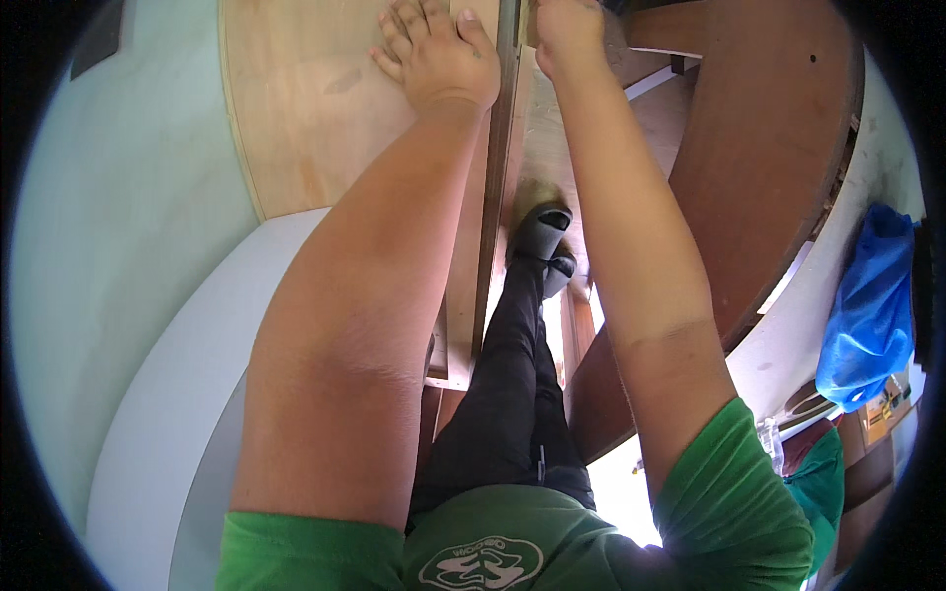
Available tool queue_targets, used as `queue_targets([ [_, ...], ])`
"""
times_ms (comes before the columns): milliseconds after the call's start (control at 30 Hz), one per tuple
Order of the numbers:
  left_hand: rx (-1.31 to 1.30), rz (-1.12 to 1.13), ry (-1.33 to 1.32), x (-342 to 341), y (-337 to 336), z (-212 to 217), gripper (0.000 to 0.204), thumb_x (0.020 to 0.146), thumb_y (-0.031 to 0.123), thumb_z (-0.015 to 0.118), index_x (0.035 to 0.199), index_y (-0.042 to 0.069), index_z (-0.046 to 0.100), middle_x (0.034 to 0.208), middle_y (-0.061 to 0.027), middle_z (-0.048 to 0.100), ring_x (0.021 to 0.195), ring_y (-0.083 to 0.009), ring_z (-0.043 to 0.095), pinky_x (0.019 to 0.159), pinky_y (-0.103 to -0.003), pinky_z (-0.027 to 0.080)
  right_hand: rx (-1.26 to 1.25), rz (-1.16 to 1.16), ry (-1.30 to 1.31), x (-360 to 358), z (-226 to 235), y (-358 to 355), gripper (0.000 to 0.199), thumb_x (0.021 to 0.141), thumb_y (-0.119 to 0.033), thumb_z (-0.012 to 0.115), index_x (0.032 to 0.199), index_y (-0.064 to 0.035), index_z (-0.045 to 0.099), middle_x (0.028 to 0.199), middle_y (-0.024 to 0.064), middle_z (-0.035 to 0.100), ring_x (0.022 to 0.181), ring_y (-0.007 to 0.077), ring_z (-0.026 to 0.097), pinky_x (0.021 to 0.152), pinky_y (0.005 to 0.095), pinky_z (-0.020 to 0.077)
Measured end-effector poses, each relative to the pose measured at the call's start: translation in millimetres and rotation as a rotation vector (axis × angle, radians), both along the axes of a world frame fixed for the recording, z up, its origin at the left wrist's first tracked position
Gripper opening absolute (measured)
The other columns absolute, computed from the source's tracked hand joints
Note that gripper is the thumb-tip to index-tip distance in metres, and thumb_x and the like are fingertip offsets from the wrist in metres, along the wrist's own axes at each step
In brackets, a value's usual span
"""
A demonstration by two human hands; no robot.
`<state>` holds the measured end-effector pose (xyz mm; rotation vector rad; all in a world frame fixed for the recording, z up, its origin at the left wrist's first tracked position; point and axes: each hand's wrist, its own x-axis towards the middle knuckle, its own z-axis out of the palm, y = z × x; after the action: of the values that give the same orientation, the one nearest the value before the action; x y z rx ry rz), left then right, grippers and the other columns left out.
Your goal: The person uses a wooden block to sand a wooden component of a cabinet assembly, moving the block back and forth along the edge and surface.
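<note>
My left hand [434, 54] lies flat, fingers spread a little, on a pale plywood panel [305, 108] at the top of the view. My right hand [567, 34] reaches up beside it, its fingers closed at the top edge of a narrow upright wooden strip [498, 177]; the fingertips are cut off by the frame's edge. Both forearms stretch up from my green sleeves. Below them my legs in black trousers and dark sandals [542, 236] stand on a wooden floor.
A pale green wall [118, 197] and a white board [177, 394] are on the left. A dark brown curved panel [769, 148] stands to the right. Farther right hangs a blue plastic bag [867, 305] over cluttered items.
</note>
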<state>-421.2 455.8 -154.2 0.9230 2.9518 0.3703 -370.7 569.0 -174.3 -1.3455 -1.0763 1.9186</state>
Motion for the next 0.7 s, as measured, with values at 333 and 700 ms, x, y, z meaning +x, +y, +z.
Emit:
queue_targets([
  [333, 0.017, 0.01, 0.035, -5, -9, -9, 0.052, 0.103, 0.037, 0.042, 0.144, 0.005, 0.051, 0.157, -0.0219, 0.039, 0.146, -0.041, 0.032, 0.119, -0.059, 0.02, -0.245, -0.02, 0.013, 44, 12, -79, 0.029, 0.097, -0.02, 0.071, 0.109, 0.0065, 0.067, 0.097, 0.0068, 0.068, 0.088, 0.0138, 0.062, 0.08, 0.0288, 0.0494],
  [700, -0.004, 0.018, 0.064, -6, -3, -6, 0.052, 0.102, 0.036, 0.044, 0.144, 0.006, 0.05, 0.157, -0.0211, 0.039, 0.144, -0.0409, 0.034, 0.119, -0.058, 0.022, -0.08, 0.022, -0.112, 68, 2, -110, 0.033, 0.093, -0.026, 0.074, 0.101, 0.0053, 0.069, 0.083, 0.0069, 0.068, 0.075, 0.0152, 0.058, 0.07, 0.0328, 0.0492],
])
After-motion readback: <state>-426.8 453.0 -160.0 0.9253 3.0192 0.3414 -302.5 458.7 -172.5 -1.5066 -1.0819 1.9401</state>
